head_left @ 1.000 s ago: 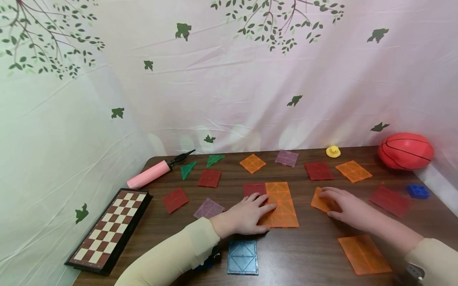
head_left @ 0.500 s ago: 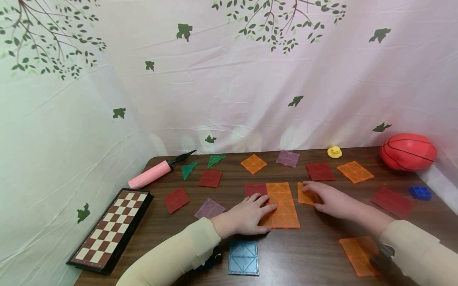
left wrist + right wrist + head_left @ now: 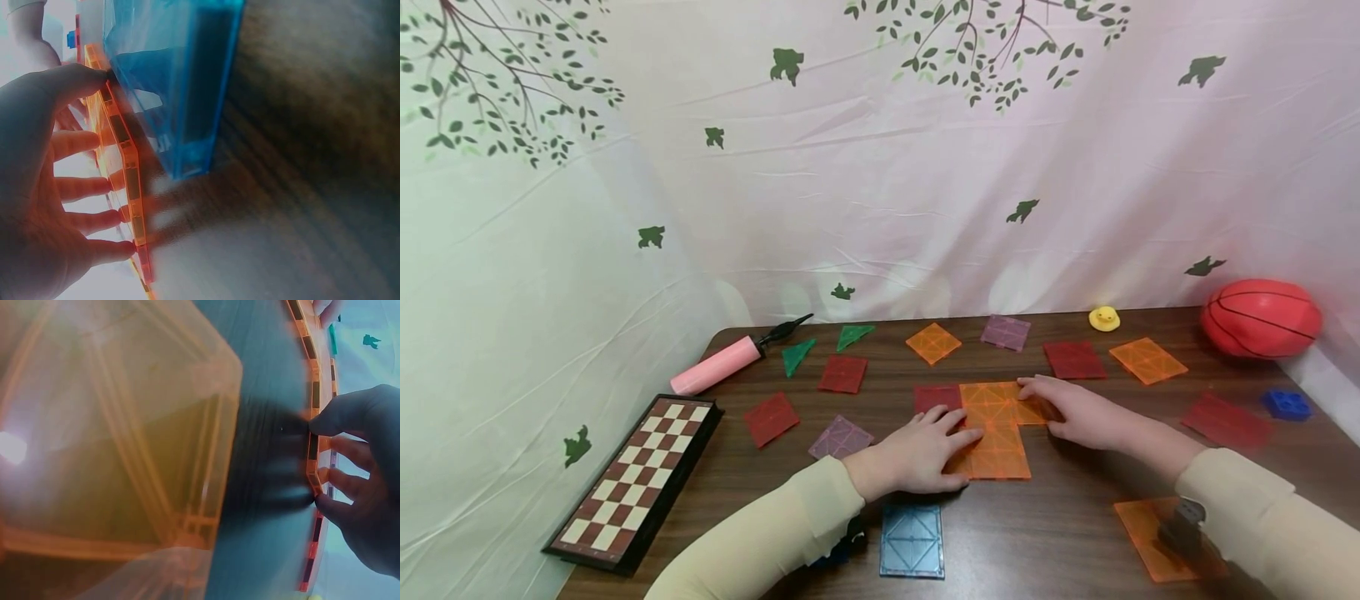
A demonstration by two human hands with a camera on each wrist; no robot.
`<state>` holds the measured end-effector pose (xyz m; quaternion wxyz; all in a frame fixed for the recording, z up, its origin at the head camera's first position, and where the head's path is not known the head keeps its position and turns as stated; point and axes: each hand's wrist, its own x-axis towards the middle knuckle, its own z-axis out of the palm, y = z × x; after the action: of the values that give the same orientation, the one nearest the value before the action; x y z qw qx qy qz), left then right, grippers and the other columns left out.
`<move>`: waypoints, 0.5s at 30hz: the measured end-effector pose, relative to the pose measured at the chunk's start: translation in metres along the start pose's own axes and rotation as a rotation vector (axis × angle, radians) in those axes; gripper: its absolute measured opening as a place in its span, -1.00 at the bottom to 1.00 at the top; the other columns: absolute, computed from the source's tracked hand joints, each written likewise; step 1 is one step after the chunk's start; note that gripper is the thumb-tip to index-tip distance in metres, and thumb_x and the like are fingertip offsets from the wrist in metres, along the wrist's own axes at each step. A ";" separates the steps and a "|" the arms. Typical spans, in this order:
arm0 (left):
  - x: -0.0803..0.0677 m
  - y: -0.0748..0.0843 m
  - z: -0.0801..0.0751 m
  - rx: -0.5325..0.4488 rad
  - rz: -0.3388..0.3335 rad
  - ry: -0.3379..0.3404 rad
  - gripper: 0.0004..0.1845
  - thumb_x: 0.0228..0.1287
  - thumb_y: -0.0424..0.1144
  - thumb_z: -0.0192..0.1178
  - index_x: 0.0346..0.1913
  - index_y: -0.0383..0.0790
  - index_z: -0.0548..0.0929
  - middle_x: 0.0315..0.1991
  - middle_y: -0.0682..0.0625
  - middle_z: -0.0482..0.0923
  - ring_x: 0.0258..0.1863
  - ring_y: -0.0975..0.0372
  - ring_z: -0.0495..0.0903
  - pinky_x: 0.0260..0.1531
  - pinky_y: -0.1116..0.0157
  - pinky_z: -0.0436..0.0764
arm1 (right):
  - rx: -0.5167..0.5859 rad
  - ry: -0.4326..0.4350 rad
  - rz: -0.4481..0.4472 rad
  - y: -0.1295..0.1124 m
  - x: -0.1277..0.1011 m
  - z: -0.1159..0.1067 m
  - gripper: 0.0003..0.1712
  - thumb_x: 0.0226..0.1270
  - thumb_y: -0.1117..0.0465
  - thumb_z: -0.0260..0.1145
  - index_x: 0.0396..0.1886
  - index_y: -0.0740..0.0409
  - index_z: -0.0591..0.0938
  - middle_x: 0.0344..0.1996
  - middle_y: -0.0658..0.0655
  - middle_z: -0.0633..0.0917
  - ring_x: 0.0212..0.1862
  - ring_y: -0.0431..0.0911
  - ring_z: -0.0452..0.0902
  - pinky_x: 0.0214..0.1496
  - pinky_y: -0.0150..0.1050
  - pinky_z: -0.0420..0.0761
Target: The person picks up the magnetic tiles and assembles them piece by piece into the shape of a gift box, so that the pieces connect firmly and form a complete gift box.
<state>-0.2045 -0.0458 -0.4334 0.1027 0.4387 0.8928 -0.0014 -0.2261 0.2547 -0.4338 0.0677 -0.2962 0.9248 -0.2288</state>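
Observation:
My left hand [image 3: 925,450] lies flat, fingers spread, on the large orange rectangle tile [image 3: 1000,442] at mid-table. A red square tile [image 3: 934,397] adjoins that rectangle's upper left. My right hand [image 3: 1071,412] holds a small orange square tile [image 3: 1032,410] against the rectangle's upper right edge. In the right wrist view, the thumb and curled fingers of my right hand [image 3: 362,487] grip the small tile's edge [image 3: 312,450]. In the left wrist view, the fingers of my left hand [image 3: 44,187] press along the rectangle's orange rim [image 3: 128,181], beside a blue tile [image 3: 181,75].
A chessboard [image 3: 632,483] and a pink pump [image 3: 715,365] lie at the left. Green, red, purple and orange tiles are scattered along the back. A yellow duck [image 3: 1103,317], a red basketball [image 3: 1260,318] and a blue block [image 3: 1287,405] sit at the right. A blue tile [image 3: 912,537] and an orange tile [image 3: 1142,525] lie near me.
My right hand has slid the small orange square leftward across the table until it meets the large orange rectangle. My left hand has stayed in place on the rectangle.

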 end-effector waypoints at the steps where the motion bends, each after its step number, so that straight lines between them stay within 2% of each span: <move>1: 0.000 0.000 0.000 0.003 -0.001 0.000 -0.27 0.47 0.24 0.07 0.60 0.13 0.23 0.59 -0.06 0.10 0.53 0.02 0.12 0.37 -0.03 0.33 | 0.001 0.000 0.001 0.000 0.000 0.000 -0.44 0.17 0.51 0.40 0.20 0.18 0.57 0.39 0.38 0.43 0.38 0.35 0.33 0.30 0.34 0.35; 9: 0.000 0.000 0.000 -0.001 -0.004 -0.008 -0.27 0.48 0.24 0.07 0.60 0.14 0.22 0.59 -0.06 0.09 0.53 0.02 0.11 0.38 -0.04 0.32 | -0.023 0.018 -0.015 0.002 -0.001 0.000 -0.44 0.17 0.48 0.44 0.20 0.18 0.60 0.36 0.39 0.46 0.36 0.36 0.34 0.30 0.35 0.34; 15: 0.000 0.000 0.001 0.006 0.004 -0.002 -0.27 0.48 0.24 0.06 0.61 0.13 0.21 0.59 -0.06 0.09 0.53 0.02 0.11 0.38 -0.04 0.32 | -0.057 0.108 -0.061 0.001 -0.011 -0.004 -0.46 0.21 0.38 0.51 0.20 0.17 0.62 0.24 0.32 0.57 0.26 0.30 0.46 0.24 0.33 0.42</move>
<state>-0.2045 -0.0461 -0.4341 0.1022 0.4409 0.8917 -0.0044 -0.2189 0.2631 -0.4311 0.0024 -0.3133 0.9238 -0.2199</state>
